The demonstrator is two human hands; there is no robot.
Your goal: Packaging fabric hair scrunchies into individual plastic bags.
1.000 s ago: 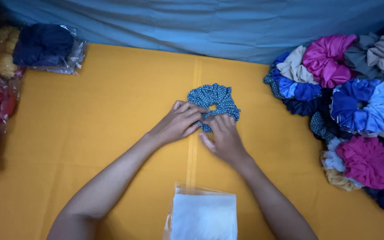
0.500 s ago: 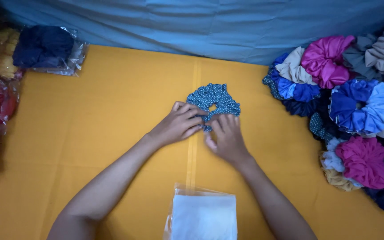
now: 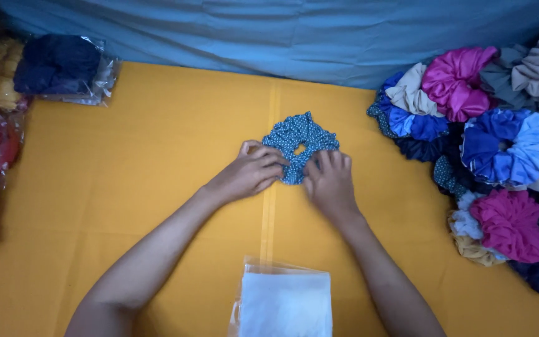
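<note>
Head view — both hands [image 3: 291,178] pressed flat on blue scrunchie [image 3: 299,140].

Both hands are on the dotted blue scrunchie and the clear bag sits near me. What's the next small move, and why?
Probably gather the dotted blue scrunchie flatter between the left hand and right hand, then draw it toward the clear bag. Both hands rest only on its near edge, it lies spread on the yellow cloth, and the bag lies flat just behind the wrists.
</note>
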